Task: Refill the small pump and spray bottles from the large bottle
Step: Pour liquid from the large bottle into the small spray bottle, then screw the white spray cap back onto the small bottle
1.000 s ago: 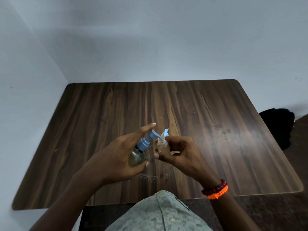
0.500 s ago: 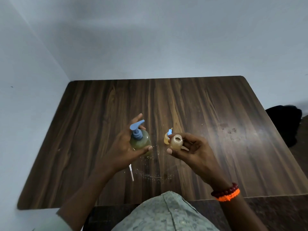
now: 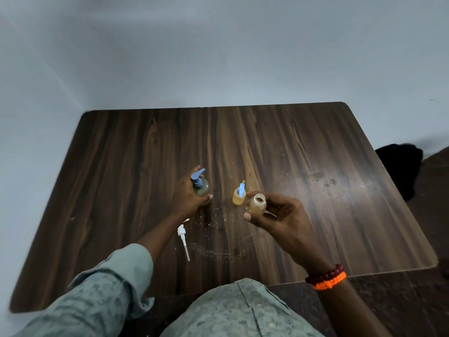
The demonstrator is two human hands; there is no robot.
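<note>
No writing, label or number can be read anywhere — bottles and table alike show none.

Pump bottle [image 3: 201,186] left of small bottle [image 3: 238,197] on table [image 3: 315,154].

Dark wood-grain table [image 3: 315,147], rounded corners. On it: green pump bottle [image 3: 201,186] standing at center, my left hand [image 3: 188,197] around it; small amber bottle [image 3: 239,197] at its 3 o'clock; loose white pump [image 3: 183,237] at 6 o'clock; scattered droplets [image 3: 216,251] near me.
</note>
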